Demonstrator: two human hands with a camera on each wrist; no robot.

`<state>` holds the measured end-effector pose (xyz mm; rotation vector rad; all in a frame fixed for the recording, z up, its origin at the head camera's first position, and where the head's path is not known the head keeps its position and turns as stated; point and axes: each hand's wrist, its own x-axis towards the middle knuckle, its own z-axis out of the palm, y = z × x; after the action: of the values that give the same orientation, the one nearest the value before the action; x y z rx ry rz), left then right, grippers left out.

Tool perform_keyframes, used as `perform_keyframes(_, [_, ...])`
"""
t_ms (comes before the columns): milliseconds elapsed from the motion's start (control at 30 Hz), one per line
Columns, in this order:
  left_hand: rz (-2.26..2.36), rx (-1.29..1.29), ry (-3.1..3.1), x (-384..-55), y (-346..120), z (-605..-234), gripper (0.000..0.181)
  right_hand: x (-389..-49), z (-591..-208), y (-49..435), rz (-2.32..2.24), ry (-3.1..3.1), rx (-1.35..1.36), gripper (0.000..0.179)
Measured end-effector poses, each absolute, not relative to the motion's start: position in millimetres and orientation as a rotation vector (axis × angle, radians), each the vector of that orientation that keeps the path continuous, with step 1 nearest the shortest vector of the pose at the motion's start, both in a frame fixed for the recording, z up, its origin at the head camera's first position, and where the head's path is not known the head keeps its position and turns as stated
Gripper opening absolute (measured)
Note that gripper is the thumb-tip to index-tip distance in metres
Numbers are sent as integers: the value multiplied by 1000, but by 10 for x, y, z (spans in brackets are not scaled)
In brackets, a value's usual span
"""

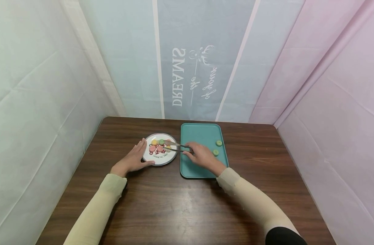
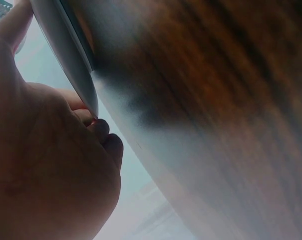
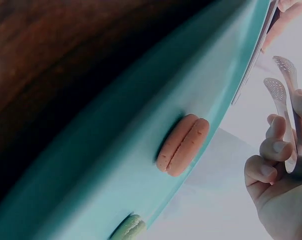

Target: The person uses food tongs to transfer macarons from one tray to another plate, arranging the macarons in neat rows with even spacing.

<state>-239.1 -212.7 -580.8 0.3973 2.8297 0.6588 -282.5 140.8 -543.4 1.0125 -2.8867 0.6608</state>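
My left hand (image 1: 132, 160) holds the left side of a white plate (image 1: 167, 161), thumb at the front rim and fingers along the far left rim. In the left wrist view the plate (image 2: 66, 45) shows edge-on beside that hand. Yellow, green and pink macarons (image 1: 152, 148) lie on the plate. My right hand (image 1: 202, 156) grips metal tongs (image 1: 178, 145), their tips over the plate's right half near a yellow macaron (image 1: 169, 148). In the right wrist view the perforated tips (image 3: 276, 90) stand apart; no macaron shows between them.
A teal tray (image 1: 200, 132) lies right of the plate, partly under my right hand. Two green macarons (image 1: 219, 143) sit near its right edge. The right wrist view also shows a pink macaron (image 3: 183, 145) on the tray. The wooden table (image 1: 251, 156) meets fabric walls behind and at both sides.
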Motion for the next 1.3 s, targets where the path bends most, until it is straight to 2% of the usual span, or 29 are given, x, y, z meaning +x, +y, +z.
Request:
perform_keyframes(667, [677, 393, 2834, -2370, -2109, -5836, 120, -2662, -5411, 1580, 701, -2842, 1028, 44])
perform_keyframes(1300, [678, 393, 2836, -2363, -2107, -5838, 119, -2566, -5415, 1816, 780, -2775, 981, 38])
